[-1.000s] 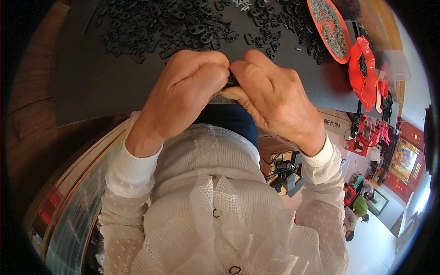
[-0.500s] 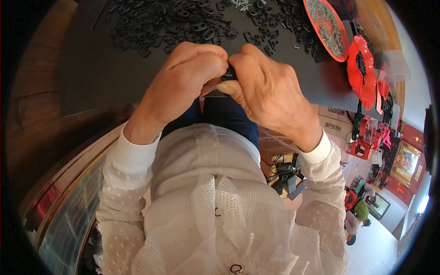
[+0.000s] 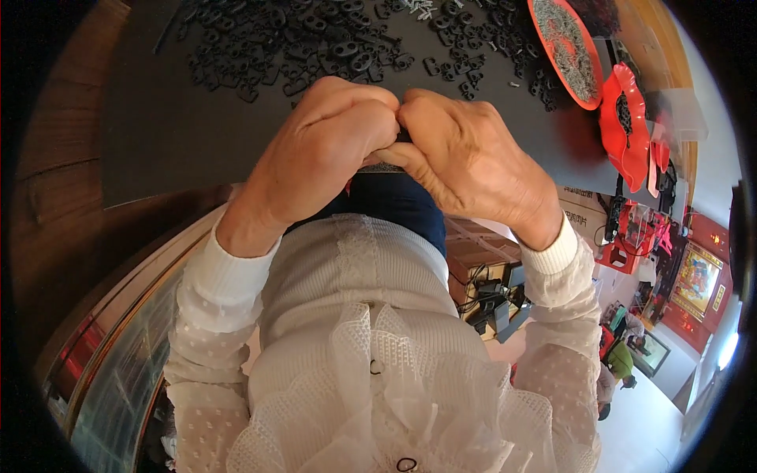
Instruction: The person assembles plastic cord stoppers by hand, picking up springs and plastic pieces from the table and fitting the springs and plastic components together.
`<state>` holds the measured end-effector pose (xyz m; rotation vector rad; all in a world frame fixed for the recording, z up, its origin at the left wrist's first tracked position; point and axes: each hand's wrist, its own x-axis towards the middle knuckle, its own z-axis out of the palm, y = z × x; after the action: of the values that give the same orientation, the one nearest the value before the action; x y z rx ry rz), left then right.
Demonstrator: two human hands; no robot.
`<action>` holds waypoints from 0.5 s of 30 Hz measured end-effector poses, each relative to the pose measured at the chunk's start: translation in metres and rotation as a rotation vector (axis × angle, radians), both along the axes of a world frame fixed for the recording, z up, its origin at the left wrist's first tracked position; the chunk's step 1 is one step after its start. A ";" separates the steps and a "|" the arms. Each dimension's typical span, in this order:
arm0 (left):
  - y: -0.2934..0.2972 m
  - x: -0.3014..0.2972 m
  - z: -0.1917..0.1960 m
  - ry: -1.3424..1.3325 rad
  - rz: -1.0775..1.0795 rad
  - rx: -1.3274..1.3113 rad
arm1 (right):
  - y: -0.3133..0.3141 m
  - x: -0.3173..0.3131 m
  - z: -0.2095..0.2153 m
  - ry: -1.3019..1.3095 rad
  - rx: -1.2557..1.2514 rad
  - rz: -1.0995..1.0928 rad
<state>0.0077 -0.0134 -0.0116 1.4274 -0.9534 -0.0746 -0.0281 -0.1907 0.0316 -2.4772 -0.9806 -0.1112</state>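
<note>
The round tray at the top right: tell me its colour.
Red; the round tray holds a heap of small grey metal bits, clearest in the head view.

Black small parts (image 3: pixel 315 39) on a dark grey mat (image 3: pixel 181 134), red trays (image 3: pixel 623 130), white dotted sleeves (image 3: pixel 213 315).

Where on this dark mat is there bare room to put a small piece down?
The bare strip of the dark mat lies left of the left hand, between the pile of small black parts and the mat's near edge. The far side is crowded; the red tray fills the right.
</note>
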 end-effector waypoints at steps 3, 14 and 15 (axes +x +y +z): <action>0.001 -0.001 0.003 0.185 -0.008 0.037 | 0.001 0.004 -0.001 -0.028 0.025 0.005; 0.001 -0.007 0.021 0.694 -0.082 0.062 | -0.014 -0.014 0.004 0.444 0.465 -0.245; 0.001 -0.007 0.022 0.717 -0.073 0.070 | -0.013 -0.013 0.003 0.490 0.492 -0.236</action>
<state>0.0003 -0.0120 0.0100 1.2840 -0.4063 -0.6354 -0.0413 -0.2037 0.0341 -2.0092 -0.3921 0.1570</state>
